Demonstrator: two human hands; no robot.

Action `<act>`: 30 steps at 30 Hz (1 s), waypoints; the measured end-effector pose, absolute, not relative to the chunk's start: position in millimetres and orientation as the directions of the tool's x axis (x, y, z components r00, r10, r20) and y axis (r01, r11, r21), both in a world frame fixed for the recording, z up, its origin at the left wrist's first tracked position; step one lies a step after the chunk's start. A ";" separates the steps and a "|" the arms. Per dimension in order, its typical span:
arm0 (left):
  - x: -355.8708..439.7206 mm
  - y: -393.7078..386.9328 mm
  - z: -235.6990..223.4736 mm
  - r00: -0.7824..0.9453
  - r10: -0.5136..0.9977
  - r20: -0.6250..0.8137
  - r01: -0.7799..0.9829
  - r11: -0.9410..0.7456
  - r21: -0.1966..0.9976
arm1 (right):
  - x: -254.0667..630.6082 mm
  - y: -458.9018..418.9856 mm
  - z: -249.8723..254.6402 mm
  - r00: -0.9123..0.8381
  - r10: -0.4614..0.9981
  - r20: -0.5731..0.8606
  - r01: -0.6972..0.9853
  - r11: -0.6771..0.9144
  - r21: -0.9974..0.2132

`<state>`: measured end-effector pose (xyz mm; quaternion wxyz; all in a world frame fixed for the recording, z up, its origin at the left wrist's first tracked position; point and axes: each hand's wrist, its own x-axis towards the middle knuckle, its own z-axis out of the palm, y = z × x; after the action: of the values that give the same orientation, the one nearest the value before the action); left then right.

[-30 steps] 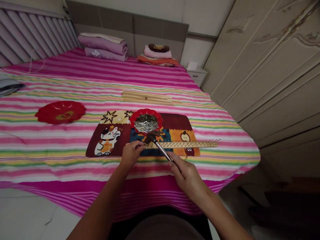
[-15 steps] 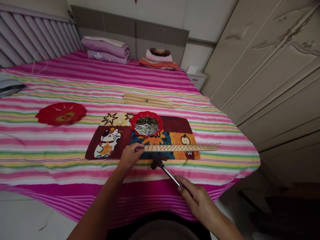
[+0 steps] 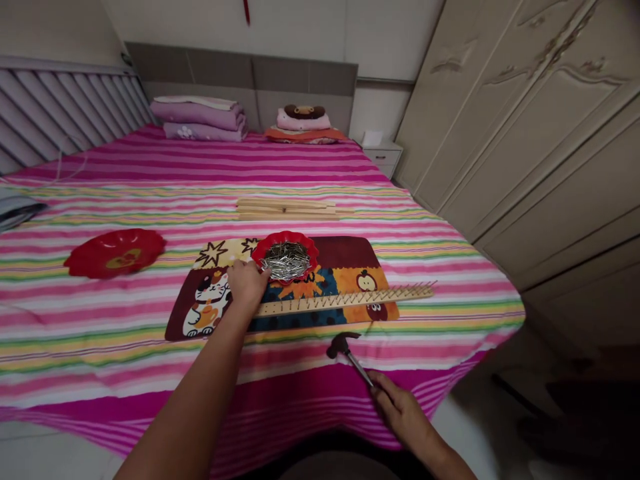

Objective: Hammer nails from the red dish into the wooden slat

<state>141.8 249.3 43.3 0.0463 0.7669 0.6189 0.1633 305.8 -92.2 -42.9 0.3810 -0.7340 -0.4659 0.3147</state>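
Observation:
My right hand [image 3: 400, 407] is closed around the handle of a claw hammer [image 3: 353, 357], its dark head over the bedspread in front of the mat. My left hand [image 3: 245, 288] is at the left rim of a red scalloped bowl [image 3: 257, 255], thumb apart from the fingers and nothing visible in it. Silver and darker nails [image 3: 287, 261] fill that bowl. Below it, a narrow wooden strip [image 3: 320, 305] lies across the patterned mat [image 3: 345, 253]. Nails stand in a row along the strip, many leaning; its left end is partly behind my left arm.
More wooden strips [image 3: 285, 210] lie behind the mat on the striped bedspread [image 3: 450, 267]. A second red dish [image 3: 117, 253] is at the left. Folded bedding [image 3: 200, 120] sits by the headboard, and a wardrobe [image 3: 500, 133] stands on the right.
My left hand has let go of the strip's left end and moved up and left to the bowl. The hammer has moved right and slightly down, away from the strip.

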 end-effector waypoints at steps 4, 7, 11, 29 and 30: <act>145.3 258.0 32.2 0.140 0.968 0.209 0.887 -0.216 0.409 | 305.5 -91.2 -41.6 0.372 0.919 -0.132 0.436 -0.298 -0.849; 144.2 264.0 24.2 0.092 0.985 0.148 0.713 -0.169 0.680 | 305.1 -91.2 -41.7 0.369 0.916 -0.159 0.427 -0.319 -0.846; 140.8 265.9 18.5 0.024 0.999 0.040 0.346 -0.046 0.937 | 304.7 -91.1 -42.1 0.366 0.917 -0.155 0.421 -0.312 -0.852; 131.8 249.0 43.7 0.013 0.993 -0.117 -0.130 0.118 0.984 | 304.4 -91.0 -45.2 0.383 0.910 -0.156 0.432 -0.326 -0.841; 132.7 248.6 44.8 0.014 0.992 -0.125 -0.133 0.126 0.983 | 304.8 -91.1 -46.0 0.382 0.911 -0.156 0.436 -0.326 -0.839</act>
<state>132.7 248.6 44.8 0.5642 0.4342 0.4946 0.4985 304.8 -91.1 -46.0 0.3653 -0.7465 -0.4511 0.3252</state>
